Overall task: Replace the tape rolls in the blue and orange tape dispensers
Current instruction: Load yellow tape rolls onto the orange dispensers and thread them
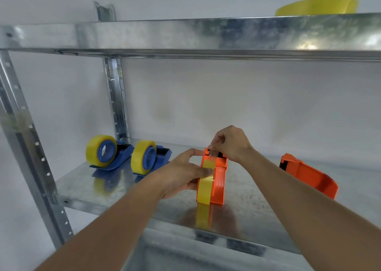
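An orange tape dispenser (219, 180) stands in the middle of the metal shelf (115, 184) with a yellow tape roll (204, 190) in it. My left hand (181, 173) grips that roll from the left side, thumb across its top. My right hand (228, 142) pinches the free end of the tape at the dispenser's far cutter end. Two blue dispensers (121, 155) (159, 154) at the left each carry a yellow roll (100, 151) (142, 157). A second orange dispenser (309, 175) lies at the right with no roll in it.
An upper metal shelf (206, 35) runs across overhead, with another yellow tape roll (315, 5) on it at the right. Perforated steel uprights (26, 147) (116, 97) stand at the left. A white wall is behind the shelving.
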